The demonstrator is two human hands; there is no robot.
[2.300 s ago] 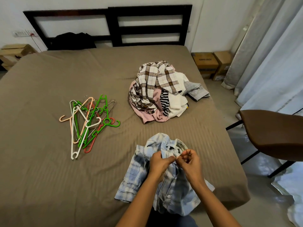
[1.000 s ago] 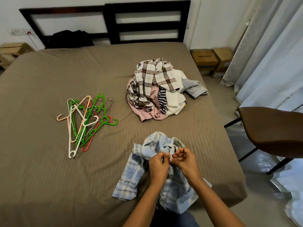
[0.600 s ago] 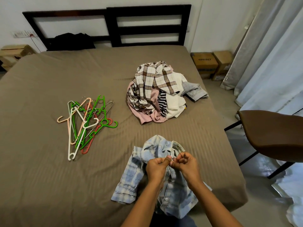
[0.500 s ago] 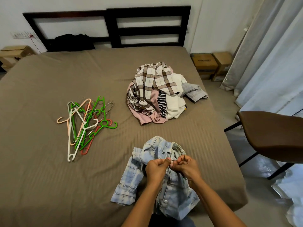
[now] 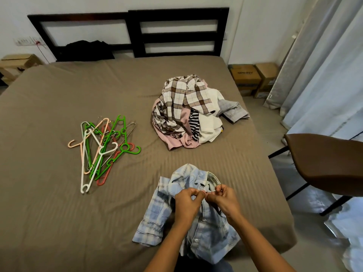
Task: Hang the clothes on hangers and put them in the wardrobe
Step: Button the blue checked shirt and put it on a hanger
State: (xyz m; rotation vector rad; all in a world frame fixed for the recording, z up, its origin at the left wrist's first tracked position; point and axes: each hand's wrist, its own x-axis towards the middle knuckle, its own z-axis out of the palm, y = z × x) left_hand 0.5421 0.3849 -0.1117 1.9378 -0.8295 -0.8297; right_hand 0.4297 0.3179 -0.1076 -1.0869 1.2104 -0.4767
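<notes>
Head view, looking down over a bed (image 5: pixel 59 222) with a brown sheet. Blue plaid shirt (image 5: pixel 153 218) lies crumpled at the near edge, collar end away from the person, one sleeve spread out to the left. Left hand (image 5: pixel 186 201) and right hand (image 5: pixel 224 199) sit close together on the shirt front just below the collar, fingers curled, each pinching a bit of the placket; fingertips almost meet. Looks like work on a top button, though the button itself is too small to make out, and I cannot tell whether it is being done up or undone. Loose heap of hangers (image 5: pixel 102 148) (green, white, peach, red, and a wire one) lies well to the left, none of them in or near the shirt. Pile of clothes (image 5: pixel 186 107) sits further up the bed, a brown check shirt on top, pink, striped, white and grey pieces under it. Brown chair (image 5: pixel 326 161) stands off to the right. No wardrobe in view. Judgement on progress: early. Nothing visible is on a hanger; this shirt has yet to get one, and the whole pile waits behind it.
</notes>
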